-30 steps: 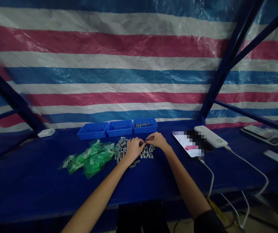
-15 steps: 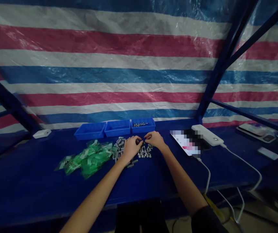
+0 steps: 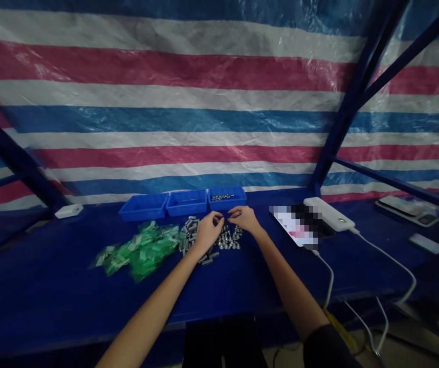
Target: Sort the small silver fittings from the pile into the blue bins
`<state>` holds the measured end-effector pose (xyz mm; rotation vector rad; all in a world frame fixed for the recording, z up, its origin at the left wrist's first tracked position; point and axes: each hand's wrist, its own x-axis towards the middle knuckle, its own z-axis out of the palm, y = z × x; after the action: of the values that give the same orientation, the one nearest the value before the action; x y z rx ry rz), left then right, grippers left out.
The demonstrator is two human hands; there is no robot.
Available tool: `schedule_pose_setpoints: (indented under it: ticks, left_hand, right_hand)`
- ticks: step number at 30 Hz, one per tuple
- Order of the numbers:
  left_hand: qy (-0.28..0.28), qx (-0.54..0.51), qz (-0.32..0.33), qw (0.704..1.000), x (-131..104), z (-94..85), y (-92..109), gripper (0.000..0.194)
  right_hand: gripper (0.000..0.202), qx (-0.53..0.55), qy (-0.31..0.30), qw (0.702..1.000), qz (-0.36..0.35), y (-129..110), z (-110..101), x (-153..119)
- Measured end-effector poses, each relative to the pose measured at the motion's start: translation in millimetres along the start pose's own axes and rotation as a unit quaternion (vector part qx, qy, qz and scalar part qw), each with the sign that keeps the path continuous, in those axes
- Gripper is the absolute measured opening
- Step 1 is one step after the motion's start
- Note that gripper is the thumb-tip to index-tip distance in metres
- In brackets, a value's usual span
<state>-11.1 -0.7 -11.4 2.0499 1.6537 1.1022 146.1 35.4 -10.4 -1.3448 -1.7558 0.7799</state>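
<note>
My left hand (image 3: pixel 209 231) and my right hand (image 3: pixel 243 219) meet fingertip to fingertip just above a heap of small silver metal parts (image 3: pixel 230 238) on the blue bench. Both pinch something tiny between thumb and fingers; it is too small to make out clearly. A second heap of grey metal sleeves (image 3: pixel 190 231) lies under and left of my left hand. Further left is a pile of small green plastic bags (image 3: pixel 138 249). Behind the hands stand three blue trays (image 3: pixel 183 202); the right one (image 3: pixel 226 197) holds a few silver parts.
A phone (image 3: pixel 296 225) with a lit screen lies right of my hands, beside a white power bank (image 3: pixel 330 213) with white cables running off the bench edge. A small white charger (image 3: pixel 68 210) sits at the back left. A striped tarpaulin hangs behind, with blue frame posts (image 3: pixel 342 117).
The hands stay together over the metal parts. My left thumb and fingers have opened slightly and shifted around the tiny piece; the view has moved a little.
</note>
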Motion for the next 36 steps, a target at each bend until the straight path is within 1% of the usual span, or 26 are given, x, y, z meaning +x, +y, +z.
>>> schedule_pose_setpoints:
  ticks: [3,5,8,10,13,18,22,29,32,34,36]
  left_hand:
    - [0.000,-0.024,0.000,1.000,0.5,0.8,-1.3,0.022]
    - [-0.005,-0.037,0.007,0.999,1.2,1.6,-2.6,0.024]
    - [-0.002,-0.047,0.019,0.999,2.3,2.2,-4.8,0.021]
    - [0.012,-0.051,0.028,0.998,2.9,1.9,-5.7,0.021]
    - [0.033,-0.057,0.039,0.997,3.4,0.2,-4.7,0.021]
    - [0.071,-0.061,0.054,0.994,3.4,-3.5,0.7,0.022]
    - [0.104,-0.057,0.067,0.991,3.5,-5.6,2.8,0.018]
    - [0.127,-0.073,0.088,0.985,2.7,-7.1,6.9,0.017]
    - [0.141,-0.092,0.086,0.982,2.4,-9.0,11.8,0.016]
    - [0.148,-0.100,0.077,0.981,2.4,-10.5,14.6,0.016]
    - [0.153,-0.102,0.069,0.981,2.6,-11.6,16.4,0.016]
  right_hand:
    - [0.023,0.039,0.003,0.999,0.001,-4.2,0.1,-0.1]
    - [0.022,0.110,-0.006,0.994,0.020,-9.9,0.0,-0.6]
    - [0.022,0.220,-0.035,0.971,0.085,-20.7,-1.1,-2.8]
    - [0.023,0.266,-0.045,0.956,0.117,-26.6,-2.7,-4.8]
    - [0.025,0.317,-0.048,0.937,0.137,-30.2,-4.8,-6.4]
    - [0.025,0.396,-0.057,0.905,0.146,-27.0,-3.8,-4.5]
    - [0.024,0.424,-0.057,0.890,0.157,-28.6,-3.3,-4.2]
    - [0.024,0.431,-0.052,0.888,0.152,-31.1,-4.3,-5.6]
    - [0.024,0.427,-0.082,0.887,0.155,-31.6,-1.8,-6.8]
    - [0.023,0.430,-0.111,0.882,0.155,-33.7,0.3,-8.0]
    - [0.022,0.436,-0.127,0.876,0.161,-36.4,1.8,-8.9]
